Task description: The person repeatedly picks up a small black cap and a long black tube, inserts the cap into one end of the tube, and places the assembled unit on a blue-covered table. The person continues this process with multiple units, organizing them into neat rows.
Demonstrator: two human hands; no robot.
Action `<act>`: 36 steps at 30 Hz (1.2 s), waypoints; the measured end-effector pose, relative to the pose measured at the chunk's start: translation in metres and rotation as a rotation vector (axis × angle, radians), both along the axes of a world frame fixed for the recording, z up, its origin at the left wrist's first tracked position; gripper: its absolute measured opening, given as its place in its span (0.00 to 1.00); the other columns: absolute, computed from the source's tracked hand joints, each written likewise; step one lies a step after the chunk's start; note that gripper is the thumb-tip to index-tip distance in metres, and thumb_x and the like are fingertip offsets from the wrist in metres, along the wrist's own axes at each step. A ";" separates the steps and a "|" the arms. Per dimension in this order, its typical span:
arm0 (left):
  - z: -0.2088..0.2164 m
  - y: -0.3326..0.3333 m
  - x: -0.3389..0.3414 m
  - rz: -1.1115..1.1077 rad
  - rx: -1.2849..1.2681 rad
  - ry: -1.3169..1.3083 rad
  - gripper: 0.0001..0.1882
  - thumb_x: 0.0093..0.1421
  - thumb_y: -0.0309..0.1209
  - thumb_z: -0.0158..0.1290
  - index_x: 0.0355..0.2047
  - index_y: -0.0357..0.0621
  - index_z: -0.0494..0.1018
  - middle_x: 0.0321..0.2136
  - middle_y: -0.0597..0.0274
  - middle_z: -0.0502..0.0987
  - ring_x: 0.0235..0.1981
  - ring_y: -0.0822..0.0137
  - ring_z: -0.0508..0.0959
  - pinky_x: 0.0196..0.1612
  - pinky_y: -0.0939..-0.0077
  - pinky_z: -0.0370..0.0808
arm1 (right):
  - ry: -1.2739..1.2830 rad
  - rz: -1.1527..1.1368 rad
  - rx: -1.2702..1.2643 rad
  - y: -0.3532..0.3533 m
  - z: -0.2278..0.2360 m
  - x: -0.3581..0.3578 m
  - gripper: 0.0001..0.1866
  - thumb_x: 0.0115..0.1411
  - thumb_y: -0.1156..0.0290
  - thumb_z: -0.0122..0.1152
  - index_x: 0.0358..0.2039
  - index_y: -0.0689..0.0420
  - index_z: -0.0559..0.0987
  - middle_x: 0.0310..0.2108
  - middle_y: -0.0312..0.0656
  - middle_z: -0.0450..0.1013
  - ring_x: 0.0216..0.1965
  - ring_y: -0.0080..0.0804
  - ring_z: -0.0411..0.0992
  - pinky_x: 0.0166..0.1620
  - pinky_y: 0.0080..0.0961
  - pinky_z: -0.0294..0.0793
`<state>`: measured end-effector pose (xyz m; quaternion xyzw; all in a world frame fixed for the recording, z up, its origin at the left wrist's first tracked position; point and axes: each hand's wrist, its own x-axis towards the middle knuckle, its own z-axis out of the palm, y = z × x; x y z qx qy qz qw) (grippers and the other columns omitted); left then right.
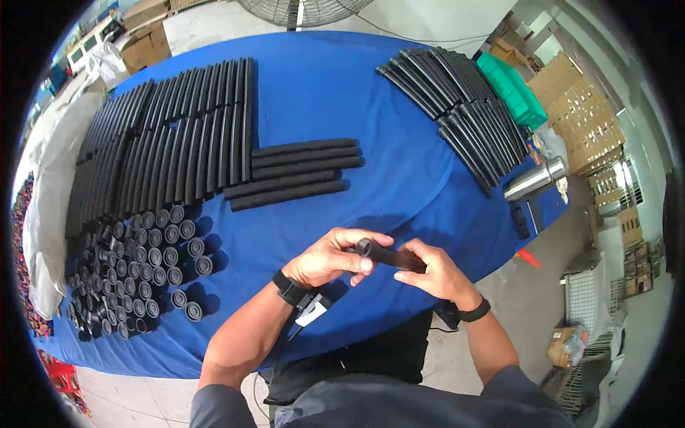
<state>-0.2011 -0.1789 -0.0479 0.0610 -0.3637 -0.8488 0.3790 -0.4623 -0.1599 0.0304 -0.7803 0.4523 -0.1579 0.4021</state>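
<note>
Above the near edge of the blue-covered table, both my hands are closed on one short black tube [385,255]. Its round end is tilted up toward my left hand [335,258], whose thumb and fingers grip that end. My right hand [437,271] is wrapped round the other end, which its fingers partly hide. To the left stand many round black caps [170,255] with ringed tops, in a loose cluster. Just beyond my hands, several black foam-like tubes [303,169] lie side by side. Rows of long black tubes [207,153] fill the far left of the table.
More black tubes [457,107] lie fanned out at the far right, beside a green bin [510,89]. A steel flask [534,178] lies near the right edge. A large fan [303,11] stands behind the blue tablecloth [314,93]. Cardboard boxes [146,46] sit at the back left.
</note>
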 end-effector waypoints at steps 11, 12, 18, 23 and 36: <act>0.005 0.001 0.003 -0.081 -0.029 0.009 0.29 0.53 0.24 0.69 0.57 0.36 0.77 0.29 0.65 0.80 0.24 0.75 0.77 0.29 0.79 0.75 | -0.175 -0.228 0.088 0.017 -0.032 -0.008 0.22 0.55 0.72 0.76 0.47 0.60 0.75 0.39 0.41 0.76 0.43 0.30 0.76 0.50 0.30 0.75; 0.006 0.001 0.004 -0.073 -0.018 0.008 0.29 0.54 0.25 0.69 0.57 0.36 0.77 0.28 0.66 0.80 0.24 0.75 0.76 0.29 0.79 0.74 | -0.156 -0.163 0.124 0.013 -0.029 -0.013 0.22 0.55 0.72 0.76 0.48 0.60 0.76 0.39 0.40 0.76 0.44 0.29 0.76 0.51 0.29 0.75; 0.004 0.000 0.004 -0.098 -0.037 0.002 0.29 0.54 0.26 0.69 0.57 0.37 0.77 0.28 0.64 0.80 0.24 0.75 0.76 0.28 0.79 0.74 | -0.136 -0.165 0.167 0.015 -0.026 -0.005 0.21 0.59 0.66 0.73 0.49 0.61 0.77 0.42 0.40 0.76 0.47 0.29 0.74 0.52 0.29 0.73; 0.004 0.002 0.005 -0.198 -0.109 -0.024 0.28 0.53 0.23 0.68 0.57 0.37 0.78 0.28 0.62 0.80 0.23 0.75 0.75 0.28 0.79 0.73 | -0.084 0.014 0.239 0.004 -0.025 -0.027 0.27 0.56 0.67 0.76 0.53 0.60 0.77 0.45 0.41 0.76 0.47 0.32 0.75 0.53 0.30 0.74; 0.004 0.002 0.005 -0.207 -0.089 -0.023 0.30 0.52 0.23 0.69 0.57 0.36 0.76 0.28 0.60 0.81 0.24 0.74 0.76 0.28 0.78 0.74 | -0.056 0.096 0.198 0.010 -0.008 -0.018 0.23 0.55 0.69 0.75 0.49 0.61 0.79 0.45 0.42 0.77 0.47 0.37 0.75 0.52 0.32 0.73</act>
